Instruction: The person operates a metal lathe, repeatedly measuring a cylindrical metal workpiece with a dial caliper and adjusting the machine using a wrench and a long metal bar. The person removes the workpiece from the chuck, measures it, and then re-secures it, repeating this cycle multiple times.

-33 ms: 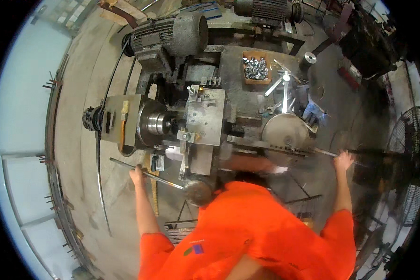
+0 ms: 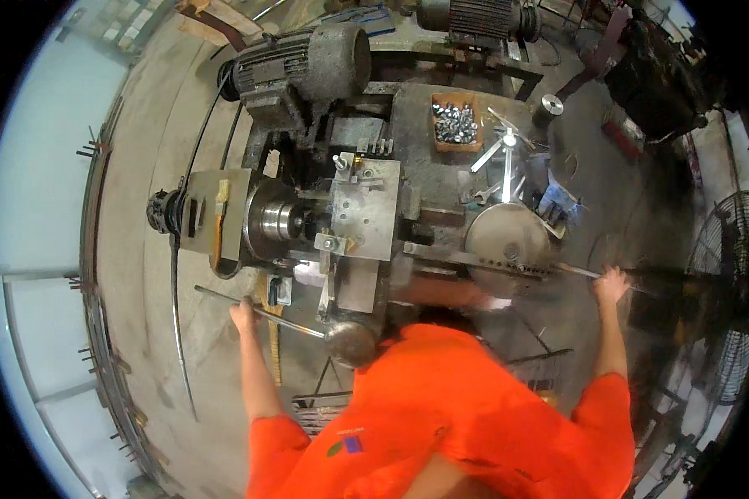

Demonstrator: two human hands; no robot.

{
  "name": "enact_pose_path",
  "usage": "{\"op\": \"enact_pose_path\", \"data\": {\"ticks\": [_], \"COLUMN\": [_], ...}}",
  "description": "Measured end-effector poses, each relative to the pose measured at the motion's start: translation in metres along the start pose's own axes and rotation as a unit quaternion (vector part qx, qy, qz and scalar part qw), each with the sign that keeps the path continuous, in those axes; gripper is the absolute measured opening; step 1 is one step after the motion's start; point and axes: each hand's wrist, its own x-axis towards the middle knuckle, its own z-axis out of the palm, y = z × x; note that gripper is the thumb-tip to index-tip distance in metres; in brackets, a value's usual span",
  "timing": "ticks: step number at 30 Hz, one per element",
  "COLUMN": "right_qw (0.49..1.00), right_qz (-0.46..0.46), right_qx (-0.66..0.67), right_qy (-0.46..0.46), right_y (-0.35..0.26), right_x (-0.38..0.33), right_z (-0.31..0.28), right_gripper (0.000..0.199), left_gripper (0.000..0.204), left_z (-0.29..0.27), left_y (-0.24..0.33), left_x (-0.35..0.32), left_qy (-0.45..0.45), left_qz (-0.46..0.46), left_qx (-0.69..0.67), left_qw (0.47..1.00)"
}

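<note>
My left hand (image 2: 243, 314) is closed around a long metal lever (image 2: 295, 324), which runs to a round metal hub (image 2: 351, 343) at the front of a lathe-like machine. Out to the right, my right hand (image 2: 612, 285) grips another lever (image 2: 576, 270) beside a large metal disc (image 2: 508, 233). Between the hands sits a steel tool slide (image 2: 364, 208) with bolted clamps. It faces a shiny round chuck (image 2: 276, 222) on the left. Whether anything is clamped in the chuck, I cannot tell.
A box of small metal parts (image 2: 457, 122) stands on the bench behind, near a caliper (image 2: 508, 154), a wrench (image 2: 483, 195) and a blue glove (image 2: 560, 200). A brush (image 2: 221, 212) lies on the left housing. A greasy motor (image 2: 300, 71) rises at the back.
</note>
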Motion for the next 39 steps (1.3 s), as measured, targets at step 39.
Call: {"op": "enact_pose_path", "data": {"ticks": [39], "right_qw": [0.692], "right_qz": [-0.667], "right_qx": [0.277], "right_qy": [0.014], "right_y": [-0.412], "right_x": [0.066], "right_z": [-0.266], "right_gripper": [0.066], "left_gripper": [0.030], "left_z": [0.276], "left_y": [0.261], "left_x": [-0.063], "left_qy": [-0.432], "left_qz": [0.238], "left_qx": [0.293], "left_qw": [0.819]}}
